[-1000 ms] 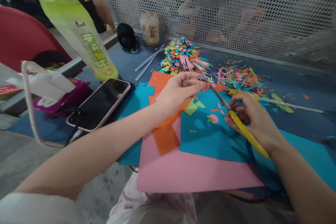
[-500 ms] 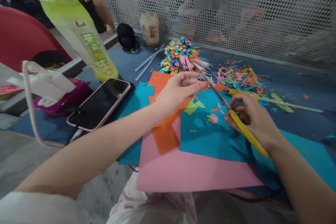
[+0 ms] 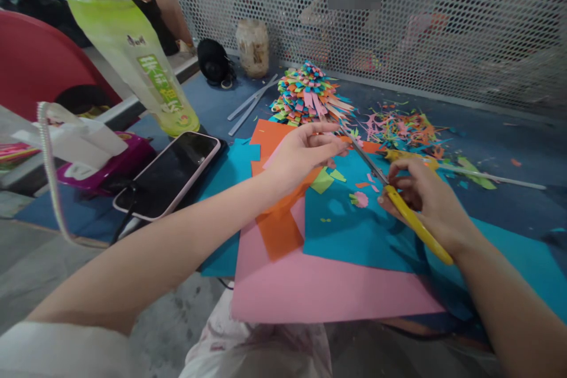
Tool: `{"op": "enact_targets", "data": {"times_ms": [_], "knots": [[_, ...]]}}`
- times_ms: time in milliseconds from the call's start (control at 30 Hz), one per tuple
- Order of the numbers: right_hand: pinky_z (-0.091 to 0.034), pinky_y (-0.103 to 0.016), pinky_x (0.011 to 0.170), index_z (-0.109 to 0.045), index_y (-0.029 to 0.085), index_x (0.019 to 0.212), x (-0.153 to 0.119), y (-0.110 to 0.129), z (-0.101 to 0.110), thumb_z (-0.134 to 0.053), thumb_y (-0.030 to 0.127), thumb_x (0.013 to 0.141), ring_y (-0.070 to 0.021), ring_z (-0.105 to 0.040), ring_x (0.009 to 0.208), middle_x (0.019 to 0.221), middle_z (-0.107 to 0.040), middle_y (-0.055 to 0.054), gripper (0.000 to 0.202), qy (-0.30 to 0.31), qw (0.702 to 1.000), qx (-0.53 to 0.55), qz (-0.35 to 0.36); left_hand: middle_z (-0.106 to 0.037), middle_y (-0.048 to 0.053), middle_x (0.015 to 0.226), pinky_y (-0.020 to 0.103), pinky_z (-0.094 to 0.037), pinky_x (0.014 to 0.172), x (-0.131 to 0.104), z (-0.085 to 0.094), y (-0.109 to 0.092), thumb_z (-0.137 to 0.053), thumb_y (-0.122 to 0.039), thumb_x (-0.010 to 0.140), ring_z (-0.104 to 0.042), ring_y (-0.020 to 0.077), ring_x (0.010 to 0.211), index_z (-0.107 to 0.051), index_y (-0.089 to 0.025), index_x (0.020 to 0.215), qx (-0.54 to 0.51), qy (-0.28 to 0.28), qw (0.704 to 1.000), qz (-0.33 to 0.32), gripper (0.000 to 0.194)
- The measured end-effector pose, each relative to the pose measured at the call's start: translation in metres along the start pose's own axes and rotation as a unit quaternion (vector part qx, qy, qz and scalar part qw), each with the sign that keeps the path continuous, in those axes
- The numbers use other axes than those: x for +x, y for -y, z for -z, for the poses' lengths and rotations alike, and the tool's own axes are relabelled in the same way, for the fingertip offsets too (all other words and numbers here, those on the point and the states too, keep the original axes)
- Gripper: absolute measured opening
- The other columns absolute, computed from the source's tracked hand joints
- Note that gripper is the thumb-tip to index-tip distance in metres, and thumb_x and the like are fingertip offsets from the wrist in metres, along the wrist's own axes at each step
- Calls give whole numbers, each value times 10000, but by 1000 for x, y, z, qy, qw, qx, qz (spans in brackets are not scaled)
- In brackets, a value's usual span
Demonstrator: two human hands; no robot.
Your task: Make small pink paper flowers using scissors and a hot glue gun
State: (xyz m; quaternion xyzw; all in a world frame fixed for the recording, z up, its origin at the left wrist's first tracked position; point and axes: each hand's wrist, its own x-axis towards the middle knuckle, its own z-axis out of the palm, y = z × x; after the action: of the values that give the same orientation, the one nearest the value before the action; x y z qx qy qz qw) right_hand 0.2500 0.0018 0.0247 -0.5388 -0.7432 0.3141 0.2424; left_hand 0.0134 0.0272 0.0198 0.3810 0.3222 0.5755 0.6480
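Note:
In my right hand [image 3: 420,201] are yellow-handled scissors [image 3: 411,215], their blades pointing up and left to the fingertips of my left hand [image 3: 312,147]. My left thumb and fingers come together near the blade tips; what they pinch is too small to make out. Behind them stands a cone of many coloured paper strips [image 3: 305,91]. Beneath my hands lie a blue sheet [image 3: 349,236], an orange sheet [image 3: 281,236] and a pink sheet [image 3: 310,295]. A small pink paper flower [image 3: 361,199] and green scraps [image 3: 322,181] rest on the blue sheet.
Coloured paper shreds [image 3: 403,127] and a yellow glue gun [image 3: 407,158] lie behind my right hand. To the left are a phone [image 3: 170,174], a drink bottle [image 3: 137,53] and a magenta box [image 3: 106,162]. A jar [image 3: 253,48] stands before the perforated metal screen [image 3: 443,29].

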Motion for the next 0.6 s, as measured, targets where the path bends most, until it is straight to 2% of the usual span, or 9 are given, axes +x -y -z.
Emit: {"op": "enact_targets", "data": {"times_ms": [600], "knots": [[-349,-241,474,-471,272,997,0,2,-1,-742,482,749,-93,-426,488,682,-587,65,424,-14,1000,-19,12,-697,-29,708,234,-490,624,1,1,-1,-775,-102,785,-655,90,636,-621,-148,974,4,-2,1000,-4,248]]}}
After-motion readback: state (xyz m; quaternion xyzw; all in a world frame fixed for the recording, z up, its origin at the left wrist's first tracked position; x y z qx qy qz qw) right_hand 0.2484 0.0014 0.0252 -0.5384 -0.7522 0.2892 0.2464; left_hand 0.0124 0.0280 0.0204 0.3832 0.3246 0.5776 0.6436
